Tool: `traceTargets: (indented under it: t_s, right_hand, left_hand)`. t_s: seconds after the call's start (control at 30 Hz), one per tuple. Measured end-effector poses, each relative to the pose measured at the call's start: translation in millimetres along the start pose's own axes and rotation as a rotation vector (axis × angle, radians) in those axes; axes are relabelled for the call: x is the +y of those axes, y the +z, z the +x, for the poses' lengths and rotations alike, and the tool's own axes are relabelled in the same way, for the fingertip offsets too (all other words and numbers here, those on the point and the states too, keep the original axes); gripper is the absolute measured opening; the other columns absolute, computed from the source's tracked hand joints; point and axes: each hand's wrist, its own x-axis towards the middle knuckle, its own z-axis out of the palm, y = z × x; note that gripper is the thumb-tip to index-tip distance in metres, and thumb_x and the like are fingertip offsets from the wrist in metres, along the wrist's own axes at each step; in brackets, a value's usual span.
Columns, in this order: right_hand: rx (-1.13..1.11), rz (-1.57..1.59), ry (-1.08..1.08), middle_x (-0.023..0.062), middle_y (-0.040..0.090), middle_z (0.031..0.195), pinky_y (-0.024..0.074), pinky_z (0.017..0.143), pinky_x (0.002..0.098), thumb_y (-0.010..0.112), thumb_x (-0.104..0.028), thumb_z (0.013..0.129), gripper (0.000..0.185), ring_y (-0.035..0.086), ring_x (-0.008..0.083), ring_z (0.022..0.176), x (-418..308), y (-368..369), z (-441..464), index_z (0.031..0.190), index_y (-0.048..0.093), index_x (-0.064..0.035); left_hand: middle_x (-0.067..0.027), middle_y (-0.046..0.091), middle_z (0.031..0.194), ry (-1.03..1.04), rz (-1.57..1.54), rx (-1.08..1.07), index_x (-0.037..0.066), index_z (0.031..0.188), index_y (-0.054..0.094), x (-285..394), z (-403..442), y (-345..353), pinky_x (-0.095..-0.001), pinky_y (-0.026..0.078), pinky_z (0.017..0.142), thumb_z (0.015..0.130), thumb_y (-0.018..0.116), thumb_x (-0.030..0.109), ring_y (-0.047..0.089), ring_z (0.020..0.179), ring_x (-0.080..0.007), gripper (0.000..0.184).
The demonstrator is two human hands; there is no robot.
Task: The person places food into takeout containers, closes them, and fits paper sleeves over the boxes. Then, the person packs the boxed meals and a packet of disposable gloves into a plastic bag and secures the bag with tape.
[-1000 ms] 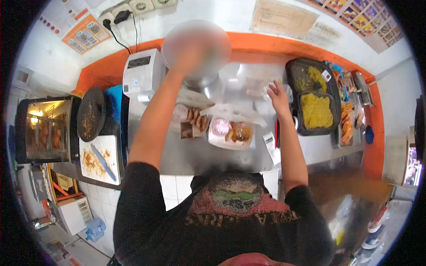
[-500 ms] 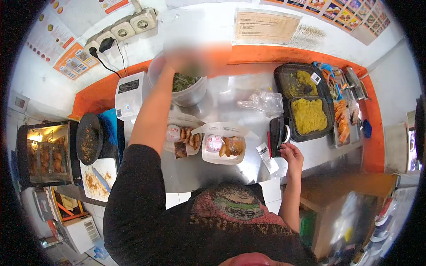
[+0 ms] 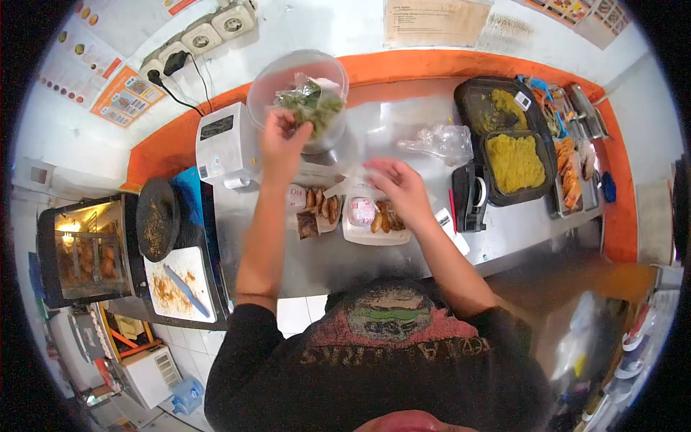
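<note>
My left hand (image 3: 283, 144) pinches a clear plastic bag of green leaves (image 3: 309, 102), held at the mouth of a round translucent tub (image 3: 260, 86). Lower and to the right, my right hand (image 3: 400, 189) has its fingers and thumb closed around the raised pale lid (image 3: 354, 176) of a white takeaway box. That box (image 3: 374, 236) contains a wrapped rice packet (image 3: 361, 212) and browned fried pieces (image 3: 387, 219). Beside it stands a second open box with another rice packet (image 3: 296, 196), fried pieces (image 3: 324, 204) and a dark brown square piece (image 3: 307, 225).
A crumpled clear plastic glove or bag (image 3: 440, 141) lies on the steel counter (image 3: 288, 266). Black tape dispenser (image 3: 471, 198) and black container of yellow food (image 3: 515, 162) are at right. At left are a white printer (image 3: 222, 144), stone mortar (image 3: 158, 219) and cutting board (image 3: 180, 284) with knife (image 3: 186, 289).
My left hand has come back from inside the tub with the bag of leaves. My right hand has moved left from the tape dispenser to the takeaway box's lid.
</note>
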Motion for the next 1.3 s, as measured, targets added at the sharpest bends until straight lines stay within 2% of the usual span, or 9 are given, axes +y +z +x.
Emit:
traceTargets:
  t_s: [0.1, 0.3, 0.63, 0.7, 0.73, 0.83, 1.03, 1.17, 1.3]
  right_hand:
    - [0.021, 0.038, -0.156, 0.0114, 0.06, 0.123, 0.0499, 0.086, 0.0287, 0.062, -0.006, 0.091, 0.042, 0.061, 0.0145, 0.097, -19.1, 47.5, 35.7, 0.13, 0.048, 0.001]
    - [-0.03, -0.068, -0.177, 0.007, 0.07, 0.084, 0.0494, 0.076, 0.0297, 0.07, -0.022, 0.087, 0.025, 0.062, 0.0141, 0.08, -16.7, 73.4, 118.9, 0.099, 0.071, 0.0005]
    - [0.088, -0.596, -0.473, 0.0117, 0.068, 0.1, 0.049, 0.079, 0.027, 0.071, -0.024, 0.087, 0.041, 0.062, 0.0157, 0.087, -62.1, 104.0, 181.3, 0.116, 0.064, 0.0034]
    - [-0.484, -0.493, -0.397, 0.0092, 0.068, 0.098, 0.0488, 0.078, 0.0272, 0.074, -0.02, 0.084, 0.038, 0.062, 0.0145, 0.087, -63.6, 97.8, 136.5, 0.112, 0.065, 0.0031]
    - [-0.474, -0.494, -0.36, 0.0092, 0.068, 0.098, 0.0488, 0.078, 0.0272, 0.074, -0.02, 0.084, 0.038, 0.062, 0.0145, 0.087, -59.3, 92.6, 124.0, 0.112, 0.065, 0.0031]
    - [-0.114, -0.342, -0.21, 0.0071, 0.07, 0.09, 0.0503, 0.075, 0.029, 0.072, -0.016, 0.083, 0.026, 0.063, 0.0138, 0.08, -51.8, 76.1, 70.6, 0.104, 0.067, -0.0015]
    - [0.115, -0.276, 0.346, 0.0077, 0.069, 0.089, 0.0508, 0.073, 0.0263, 0.068, -0.012, 0.085, 0.03, 0.063, 0.0127, 0.078, 48.5, -4.8, -23.2, 0.112, 0.064, 0.0024]
    - [0.422, -0.456, 0.132, 0.0085, 0.07, 0.096, 0.0507, 0.077, 0.0268, 0.065, -0.009, 0.085, 0.024, 0.063, 0.013, 0.081, 115.4, -77.5, -82.7, 0.107, 0.067, 0.0003]
    - [0.559, -0.425, 0.281, 0.0059, 0.068, 0.103, 0.0487, 0.077, 0.027, 0.062, -0.01, 0.087, 0.023, 0.061, 0.0126, 0.09, 106.9, -120.1, -134.4, 0.108, 0.065, -0.0008]
  left_hand:
    - [-0.0014, 0.052, 0.095, -0.214, -0.252, 0.104, 0.008, 0.1, 0.047, 9.0, -41.1, 13.6, -0.0231, 0.046, 0.071, 0.08, 0.067, -0.005, 0.053, 0.083, -0.0089, 0.031]
    - [-0.0029, 0.056, 0.096, -0.236, -0.421, 0.256, 0.008, 0.103, 0.047, -8.9, -62.2, -15.7, -0.0236, 0.046, 0.072, 0.083, 0.063, -0.006, 0.055, 0.085, -0.0111, 0.029]
    - [-0.0048, 0.059, 0.103, -0.155, -0.476, 0.427, 0.006, 0.111, 0.044, 19.5, -23.4, -37.3, -0.0248, 0.046, 0.072, 0.088, 0.062, -0.003, 0.057, 0.089, -0.0114, 0.031]
    - [-0.0064, 0.06, 0.105, -0.175, -0.485, 0.35, 0.005, 0.116, 0.045, 16.9, -22.1, -37.5, -0.0248, 0.046, 0.073, 0.088, 0.062, -0.001, 0.057, 0.09, -0.0122, 0.033]
    - [-0.0064, 0.06, 0.105, -0.212, -0.491, 0.349, 0.005, 0.116, 0.045, 20.6, -26.7, -34.7, -0.0248, 0.046, 0.073, 0.088, 0.062, -0.001, 0.057, 0.09, -0.0122, 0.033]
    - [-0.0079, 0.06, 0.105, -0.224, -0.572, 0.218, 0.002, 0.121, 0.048, 12.5, -47.3, -38.8, -0.0289, 0.049, 0.078, 0.089, 0.062, 0.0, 0.059, 0.091, -0.0154, 0.035]
    - [-0.0099, 0.063, 0.111, -0.398, -0.435, 0.113, 0.002, 0.123, 0.05, -21.9, -119.6, -73.3, -0.0329, 0.05, 0.081, 0.089, 0.061, 0.004, 0.062, 0.096, -0.0208, 0.036]
    - [-0.0123, 0.063, 0.115, -0.536, -0.379, 0.185, -0.001, 0.125, 0.05, -53.1, -141.2, -68.5, -0.0331, 0.05, 0.081, 0.087, 0.066, 0.011, 0.062, 0.099, -0.024, 0.043]
    - [-0.0168, 0.06, 0.113, -0.311, 0.744, 0.278, -0.003, 0.124, 0.049, -94.7, -163.6, -66.1, -0.0372, 0.048, 0.087, 0.082, 0.071, 0.014, 0.06, 0.101, -0.0303, 0.051]
